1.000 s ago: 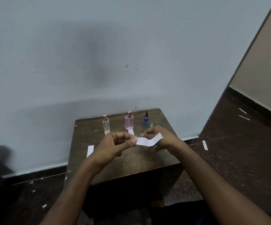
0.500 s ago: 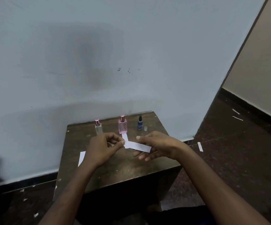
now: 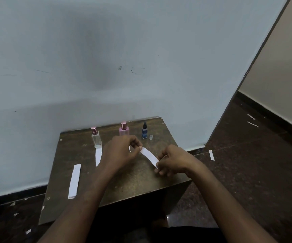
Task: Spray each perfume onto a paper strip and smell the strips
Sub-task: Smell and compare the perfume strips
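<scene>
Three perfume bottles stand in a row at the back of a small wooden table: a clear bottle with a pink cap, a pink bottle, and a small blue bottle without its cap. A white paper strip is stretched between my hands just above the table. My left hand pinches its far end and my right hand pinches its near end. A second strip lies in front of the clear bottle, and a third strip lies near the table's left edge.
A small clear cap stands beside the blue bottle. The table is pushed against a pale blue wall. Paper scraps lie on the dark floor, one scrap to the right of the table and others at the left and far right.
Both hands have lowered the strip toward the table, and my right hand has shifted from under the strip to pinching its near end. The view has tilted down a little.
</scene>
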`<move>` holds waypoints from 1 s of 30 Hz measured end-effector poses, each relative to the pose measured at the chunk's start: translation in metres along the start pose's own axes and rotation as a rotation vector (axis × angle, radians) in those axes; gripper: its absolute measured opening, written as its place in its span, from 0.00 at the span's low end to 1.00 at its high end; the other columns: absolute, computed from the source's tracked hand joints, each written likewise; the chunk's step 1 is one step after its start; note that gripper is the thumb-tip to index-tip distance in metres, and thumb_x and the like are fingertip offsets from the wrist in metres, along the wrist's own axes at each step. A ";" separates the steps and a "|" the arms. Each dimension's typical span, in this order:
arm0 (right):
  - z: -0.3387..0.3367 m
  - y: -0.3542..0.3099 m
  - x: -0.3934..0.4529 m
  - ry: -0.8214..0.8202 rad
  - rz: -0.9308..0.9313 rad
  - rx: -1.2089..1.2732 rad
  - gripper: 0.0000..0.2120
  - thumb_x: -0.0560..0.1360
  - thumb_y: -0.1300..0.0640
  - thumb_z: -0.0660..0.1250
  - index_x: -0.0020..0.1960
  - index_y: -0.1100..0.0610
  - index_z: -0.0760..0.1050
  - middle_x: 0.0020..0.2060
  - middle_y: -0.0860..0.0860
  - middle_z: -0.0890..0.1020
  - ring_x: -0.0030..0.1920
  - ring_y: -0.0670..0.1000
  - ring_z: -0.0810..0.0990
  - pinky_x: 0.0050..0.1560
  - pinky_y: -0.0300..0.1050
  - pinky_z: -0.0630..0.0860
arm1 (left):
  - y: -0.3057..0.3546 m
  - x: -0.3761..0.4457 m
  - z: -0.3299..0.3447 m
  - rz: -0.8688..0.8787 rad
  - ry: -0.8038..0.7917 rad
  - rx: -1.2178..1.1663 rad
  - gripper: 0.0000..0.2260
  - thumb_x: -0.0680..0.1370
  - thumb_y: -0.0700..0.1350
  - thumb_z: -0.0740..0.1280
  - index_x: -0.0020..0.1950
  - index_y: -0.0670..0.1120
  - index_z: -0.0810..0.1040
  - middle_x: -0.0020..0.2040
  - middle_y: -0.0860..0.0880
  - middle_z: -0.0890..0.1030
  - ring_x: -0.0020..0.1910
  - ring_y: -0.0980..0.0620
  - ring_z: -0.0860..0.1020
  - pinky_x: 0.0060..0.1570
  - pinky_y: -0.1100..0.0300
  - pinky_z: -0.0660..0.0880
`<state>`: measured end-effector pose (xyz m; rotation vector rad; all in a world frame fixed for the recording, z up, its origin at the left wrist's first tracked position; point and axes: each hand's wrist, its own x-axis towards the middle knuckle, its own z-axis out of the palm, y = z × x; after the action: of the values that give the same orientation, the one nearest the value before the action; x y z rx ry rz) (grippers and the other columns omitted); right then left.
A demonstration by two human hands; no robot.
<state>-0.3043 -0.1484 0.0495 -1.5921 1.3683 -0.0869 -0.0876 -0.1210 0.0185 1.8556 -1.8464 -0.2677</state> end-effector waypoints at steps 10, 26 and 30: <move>-0.004 0.022 0.027 0.340 0.001 -0.357 0.12 0.73 0.49 0.71 0.40 0.57 0.85 0.35 0.52 0.87 0.38 0.52 0.87 0.44 0.51 0.86 | 0.006 0.029 0.029 0.035 -0.107 0.185 0.07 0.79 0.56 0.71 0.55 0.58 0.83 0.50 0.60 0.84 0.50 0.58 0.81 0.43 0.57 0.79; -0.005 0.006 0.097 0.632 -0.371 -0.263 0.14 0.77 0.49 0.75 0.60 0.54 0.84 0.40 0.48 0.88 0.47 0.49 0.85 0.52 0.46 0.80 | 0.026 0.022 0.045 0.080 0.064 0.274 0.09 0.80 0.57 0.70 0.56 0.55 0.84 0.52 0.54 0.83 0.50 0.52 0.82 0.40 0.58 0.74; 0.000 0.007 0.107 0.622 -0.417 -0.318 0.09 0.76 0.50 0.74 0.55 0.50 0.84 0.35 0.44 0.84 0.40 0.44 0.82 0.48 0.45 0.81 | 0.021 0.020 0.047 0.095 0.063 0.276 0.09 0.80 0.57 0.70 0.57 0.56 0.84 0.52 0.55 0.83 0.50 0.52 0.82 0.39 0.58 0.73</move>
<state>-0.2706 -0.2313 -0.0102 -2.2210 1.5332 -0.6943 -0.1274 -0.1490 -0.0069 1.9207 -2.0022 0.0833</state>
